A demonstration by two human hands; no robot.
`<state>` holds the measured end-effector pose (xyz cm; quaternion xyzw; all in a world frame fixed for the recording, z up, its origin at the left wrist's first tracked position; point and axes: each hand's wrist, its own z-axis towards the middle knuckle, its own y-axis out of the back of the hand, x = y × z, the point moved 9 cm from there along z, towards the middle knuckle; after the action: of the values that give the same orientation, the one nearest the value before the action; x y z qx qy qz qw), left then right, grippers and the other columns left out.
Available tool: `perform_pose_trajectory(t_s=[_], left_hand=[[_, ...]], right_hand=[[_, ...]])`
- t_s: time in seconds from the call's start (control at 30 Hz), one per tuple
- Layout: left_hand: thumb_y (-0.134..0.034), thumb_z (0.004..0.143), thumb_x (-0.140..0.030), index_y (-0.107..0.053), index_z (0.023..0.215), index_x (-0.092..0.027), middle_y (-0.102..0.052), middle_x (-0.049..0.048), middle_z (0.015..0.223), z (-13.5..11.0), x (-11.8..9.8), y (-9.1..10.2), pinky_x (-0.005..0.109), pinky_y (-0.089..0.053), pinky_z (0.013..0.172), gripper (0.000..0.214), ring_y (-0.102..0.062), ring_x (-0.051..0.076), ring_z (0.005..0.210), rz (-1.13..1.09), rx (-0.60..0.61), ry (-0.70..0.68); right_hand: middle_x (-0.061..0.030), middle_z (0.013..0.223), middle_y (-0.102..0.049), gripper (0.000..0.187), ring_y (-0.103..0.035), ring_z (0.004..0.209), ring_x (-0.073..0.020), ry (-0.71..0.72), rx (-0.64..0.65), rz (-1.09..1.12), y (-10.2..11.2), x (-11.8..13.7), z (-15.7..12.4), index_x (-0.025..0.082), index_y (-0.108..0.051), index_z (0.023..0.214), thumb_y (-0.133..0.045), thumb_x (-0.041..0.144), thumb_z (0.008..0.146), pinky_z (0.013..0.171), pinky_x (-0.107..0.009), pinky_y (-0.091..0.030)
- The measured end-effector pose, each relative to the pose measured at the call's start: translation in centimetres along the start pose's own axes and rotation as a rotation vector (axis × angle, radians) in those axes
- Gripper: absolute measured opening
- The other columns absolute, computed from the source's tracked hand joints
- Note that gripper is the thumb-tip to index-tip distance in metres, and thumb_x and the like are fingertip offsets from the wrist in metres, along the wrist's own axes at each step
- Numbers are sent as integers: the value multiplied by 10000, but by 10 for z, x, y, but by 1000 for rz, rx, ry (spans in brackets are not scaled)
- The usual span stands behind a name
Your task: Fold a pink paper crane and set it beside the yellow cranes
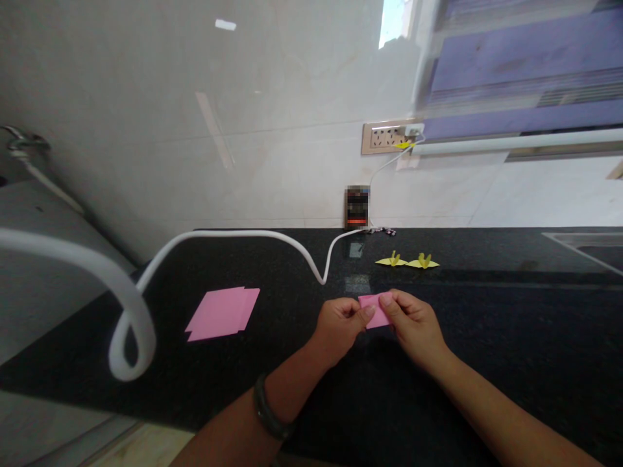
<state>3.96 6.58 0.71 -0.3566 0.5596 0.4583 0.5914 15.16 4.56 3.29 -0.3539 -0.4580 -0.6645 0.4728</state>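
A small folded piece of pink paper [378,314] is held above the dark countertop between my two hands. My left hand [343,327] pinches its left edge, thumb on top. On the opposite side, my right hand [413,324] grips the upper right part, its thumb pressed flat on the paper. The fingers beneath are hidden. Beyond my hands stand two yellow folded paper cranes [423,261], side by side. More pink paper sheets [221,314] lie flat and slightly fanned to the left.
A thick white flexible tube [263,233] loops over the left of the black countertop [287,292]. A phone-like device [357,207] leans against the tiled wall, below a socket panel [384,137] with a charger. A sink edge [584,250] shows at the far right.
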Motion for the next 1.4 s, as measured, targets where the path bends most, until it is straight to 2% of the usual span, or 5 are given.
perform_pose_trajectory(t_s=[0.63, 0.87, 1.07, 1.2, 1.4], left_hand=[[-572, 649, -377, -516, 537, -119, -476, -19, 491, 3, -4, 11, 194, -303, 462, 287, -402, 67, 468, -73, -43, -24], [-373, 740, -508, -574, 623, -100, -524, 26, 531, 3, -4, 6, 217, -350, 501, 470, -459, 90, 492, -156, 16, 38], [-622, 595, -387, -581, 645, -99, -531, 11, 549, 3, 12, -8, 200, -332, 467, 295, -450, 80, 483, -91, 179, 101], [-613, 603, -380, -589, 654, -100, -522, 8, 535, 5, 13, 3, 204, -330, 466, 286, -439, 74, 465, -196, 27, 120], [-606, 615, -378, -570, 628, -103, -459, -19, 494, 5, 10, 12, 196, -267, 433, 278, -358, 52, 439, -258, -109, 84]], right_hand=[[35, 523, -411, 247, -382, 492, -90, 3, 51, -30, -3, 1, 0, 154, -511, 613, -435, 302, 795, 459, -203, -295], [28, 539, -432, 233, -398, 506, -93, 2, 76, -8, -4, -1, 0, 152, -529, 633, -443, 297, 794, 474, -206, -309], [2, 606, -501, 201, -453, 570, -111, 10, 112, 34, -8, -3, 2, 149, -582, 702, -472, 301, 776, 518, -216, -348], [3, 640, -521, 198, -429, 511, -88, -82, 72, 183, -8, -9, 2, 158, -554, 850, -498, 322, 754, 461, -203, -335], [48, 540, -418, 168, -358, 450, -63, -139, 175, 213, -30, -17, -3, 149, -530, 760, -566, 303, 702, 404, -187, -282]])
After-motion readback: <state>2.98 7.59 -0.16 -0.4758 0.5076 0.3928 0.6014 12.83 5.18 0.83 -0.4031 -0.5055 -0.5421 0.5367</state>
